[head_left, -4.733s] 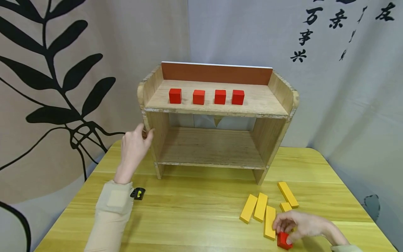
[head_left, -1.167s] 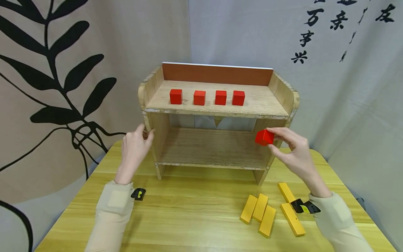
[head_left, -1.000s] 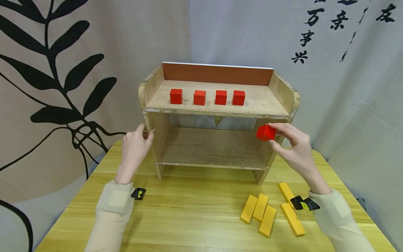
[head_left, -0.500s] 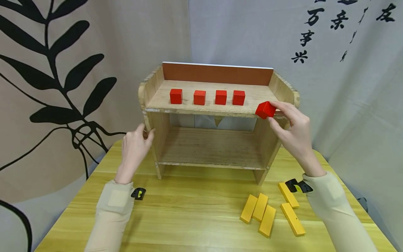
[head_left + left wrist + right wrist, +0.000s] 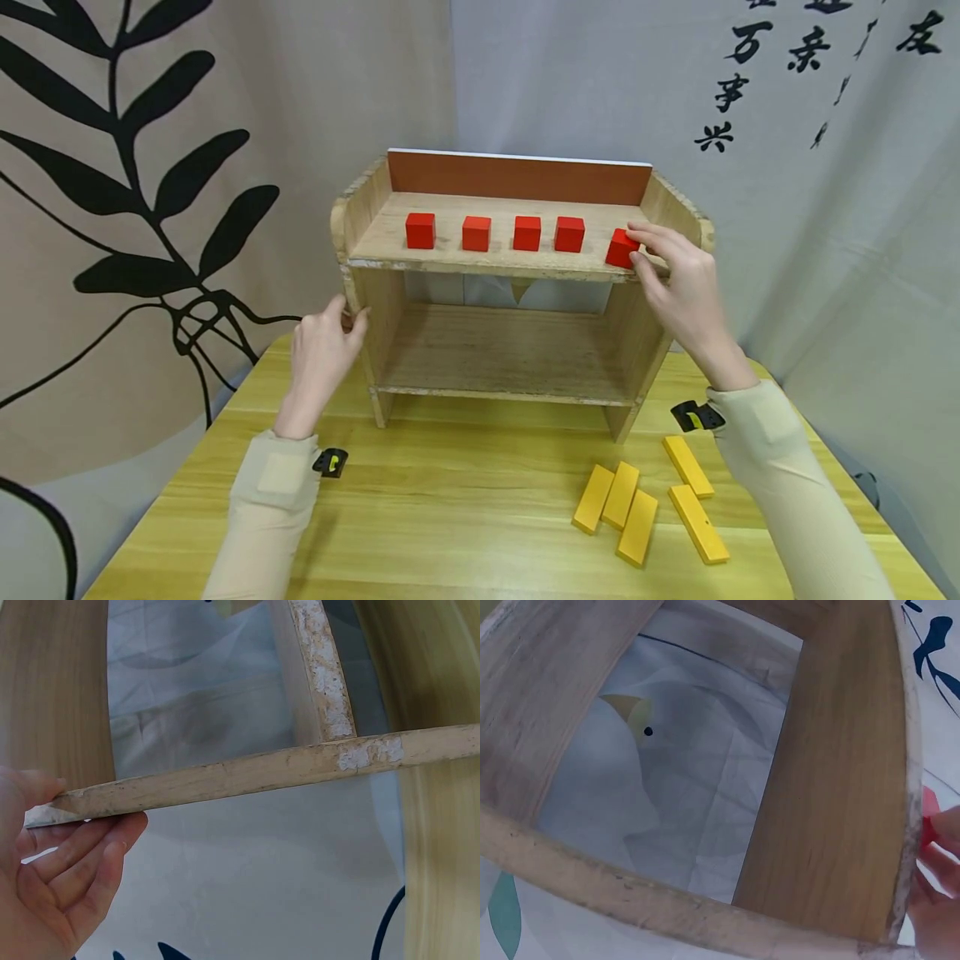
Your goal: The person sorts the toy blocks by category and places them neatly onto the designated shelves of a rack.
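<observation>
A small wooden two-tier shelf stands on the table. My left hand grips the front edge of its left side panel; the left wrist view shows the thumb on one face and the fingers on the other. At the right end of the upper tier, my right hand pinches a red cube between thumb and fingers. The cube is slightly tilted, right at the tier's front edge. To its left, several red cubes sit spaced out in a row. In the right wrist view the side panel partly hides the held cube.
Several yellow rectangular blocks lie on the table at the front right, close to the right forearm. A brown back board closes off the upper tier. Curtains with a black plant print hang behind.
The right hand has picked the red cube up from beside the yellow blocks, raised it past the lower tier and brought it onto the upper tier's right end. The left hand keeps its place.
</observation>
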Demonstrator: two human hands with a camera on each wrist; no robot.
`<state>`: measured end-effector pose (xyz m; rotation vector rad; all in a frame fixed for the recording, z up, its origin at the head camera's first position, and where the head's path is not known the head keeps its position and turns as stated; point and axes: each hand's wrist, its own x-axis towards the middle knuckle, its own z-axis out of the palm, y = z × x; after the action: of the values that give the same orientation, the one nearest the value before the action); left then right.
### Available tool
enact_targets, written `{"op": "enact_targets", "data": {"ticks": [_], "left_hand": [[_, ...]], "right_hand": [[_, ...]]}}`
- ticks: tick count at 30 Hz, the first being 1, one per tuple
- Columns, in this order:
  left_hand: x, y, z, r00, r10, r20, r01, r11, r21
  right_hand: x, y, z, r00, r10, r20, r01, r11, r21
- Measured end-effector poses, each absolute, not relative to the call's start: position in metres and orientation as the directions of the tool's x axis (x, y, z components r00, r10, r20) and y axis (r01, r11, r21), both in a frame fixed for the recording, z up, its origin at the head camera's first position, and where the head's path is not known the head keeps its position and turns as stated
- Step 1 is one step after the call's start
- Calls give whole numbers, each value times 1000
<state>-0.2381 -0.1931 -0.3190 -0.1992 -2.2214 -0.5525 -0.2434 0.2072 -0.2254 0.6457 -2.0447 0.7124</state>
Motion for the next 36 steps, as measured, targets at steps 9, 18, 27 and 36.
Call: {"op": "enact_targets", "data": {"ticks": [9,18,27,36], "left_hand": [[-238,-192,-319,-647,-42,761,320,891,322],[-239,-192,-320,-647,-47,761,320,889,327],[-239,-192,-320,-651,-42,758,317,892,322],[-238,-193,-320,-646,-42,762,319,892,320]], "right_hand": [[-242,203,-234,-420,-224,879,-615,783,-94],[-240,200,-243,-413,-262,872,-568,822,-23],[-245,197,-236,-534,-290,794,-550,833,-65],[-246,196,-233,-573,-302,762,-546,834,-79]]}}
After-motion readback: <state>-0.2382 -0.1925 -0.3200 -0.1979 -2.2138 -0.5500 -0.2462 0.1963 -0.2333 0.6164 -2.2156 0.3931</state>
